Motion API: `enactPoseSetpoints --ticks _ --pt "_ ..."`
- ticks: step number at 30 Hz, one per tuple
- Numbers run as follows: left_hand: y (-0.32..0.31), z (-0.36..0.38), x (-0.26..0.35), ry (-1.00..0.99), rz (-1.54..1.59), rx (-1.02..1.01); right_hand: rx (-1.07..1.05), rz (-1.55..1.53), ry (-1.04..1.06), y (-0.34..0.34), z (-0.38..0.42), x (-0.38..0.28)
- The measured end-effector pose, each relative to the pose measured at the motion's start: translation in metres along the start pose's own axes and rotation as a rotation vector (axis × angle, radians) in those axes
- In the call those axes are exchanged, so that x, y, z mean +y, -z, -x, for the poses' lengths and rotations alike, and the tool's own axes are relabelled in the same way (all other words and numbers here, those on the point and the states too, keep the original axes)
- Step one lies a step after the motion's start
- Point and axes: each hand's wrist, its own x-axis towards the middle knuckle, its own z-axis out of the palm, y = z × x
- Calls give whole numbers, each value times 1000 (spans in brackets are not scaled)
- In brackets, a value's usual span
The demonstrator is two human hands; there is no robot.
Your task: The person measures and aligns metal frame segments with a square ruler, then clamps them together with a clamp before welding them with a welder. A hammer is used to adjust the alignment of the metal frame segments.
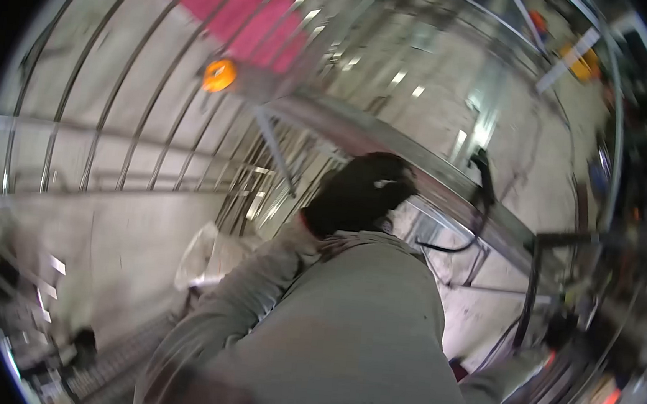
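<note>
My left hand (359, 193), in a black glove, is in front of my chest beside a long metal beam (390, 142). It overlaps the beam's near edge, and blur hides its fingers. Lower right, my right hand (561, 329) wears a dark glove and is small and smeared, close to a dark upright bar (533, 289). What it holds, if anything, I cannot tell. On the beam rests a black handle-like tool (483, 170) with a curved black cable hanging down. An orange round object (219, 76) sits at the beam's left end.
Several parallel metal rods (131, 70) run across the left, with a pink sheet (236, 10) behind them. A pale bag-like sheet (211, 257) hangs near my left sleeve. A yellow object (582, 64) lies at upper right. Blurred clutter (636, 191) fills the right edge.
</note>
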Motion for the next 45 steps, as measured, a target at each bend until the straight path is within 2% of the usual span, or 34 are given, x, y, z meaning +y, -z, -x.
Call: enactPoseSetpoints --ticks 1,3,5,6,7,10,11,13,15,16,18,20,21,22,24,25,26,27,28,29,30,31,32,33,34,35,36,38,39,40,41,42,43,45 --pt "-2 12 -3 -7 -35 42 593 468 248 -62 15 0" --pt "-2 33 -5 14 -99 102 731 273 176 -106 29 -28" --pt "4 43 -4 29 -249 118 726 305 330 -124 31 -28" --pt "19 33 17 427 153 108 730 308 375 -161 37 -36" --pt "20 30 19 430 147 105 733 312 419 -200 43 -46" --pt "32 22 24 252 -97 27 755 414 489 -388 72 -95" --pt "31 14 28 308 165 92 675 415 522 -407 71 -97" --pt "29 -8 40 363 423 163 425 412 613 -448 69 -100" --pt "24 -38 54 580 930 295 241 428 658 -533 74 -101" --pt "27 -50 57 578 931 305 69 279 466 -496 51 -67" --pt "34 -66 60 578 1025 338 8 162 301 -520 39 -29" --pt "38 -69 60 551 1176 473 -99 491 608 -631 63 -5" --pt "42 -66 57 522 1322 587 -294 639 730 -666 72 1" --pt "52 -52 48 489 1172 610 -495 747 861 -701 81 8" --pt "72 -25 30 448 859 669 -824 809 747 -747 96 14" --pt "79 -3 21 519 1094 771 -984 913 657 -757 94 21" --pt "87 18 12 576 1326 905 -1011 947 644 -772 90 20" --pt "91 43 -2 624 1523 1029 -1238 961 611 -793 83 20" --pt "88 66 -6 632 1369 1167 -1457 968 560 -811 76 24" --pt "83 88 -7 647 1211 1295 -1390 904 633 -819 63 33" --pt "84 110 -17 635 1271 1370 -1317 837 708 -827 48 43" --pt "88 129 -26 621 1331 1446 -1044 739 572 -841 38 51" --pt "95 144 -26 895 1076 1443 -884 515 435 -867 18 60" --pt "96 157 -29 1009 1036 1478 -713 292 304 -898 -6 68" --pt "85 172 -37 870 1027 1505 -478 342 139 -921 -29 72" --pt "72 184 -46 728 1015 1528 -341 193 -124 -943 -47 76" --pt "76 182 -51 723 1033 1533 -199 33 -378 -967 -72 84" --pt "87 175 -60 940 1027 1620 -651 -292 -672 -947 -201 164" --pt "77 197 -62 1092 791 1577 -726 -349 -748 -959 -193 162" --pt "59 219 -79 998 831 1642 -800 -398 -825 -973 -183 159" --pt "44 231 -95 902 869 1706 -755 -497 -897 -990 -147 150" --pt "42 228 -98 887 886 1708 -728 -421 -700 -989 -150 163" --pt "43 222 -94 872 844 1671 -1004 -595 -913 -977 -171 179" --pt "31 221 -92 851 809 1641 -1139 -696 -946 -988 -150 174"
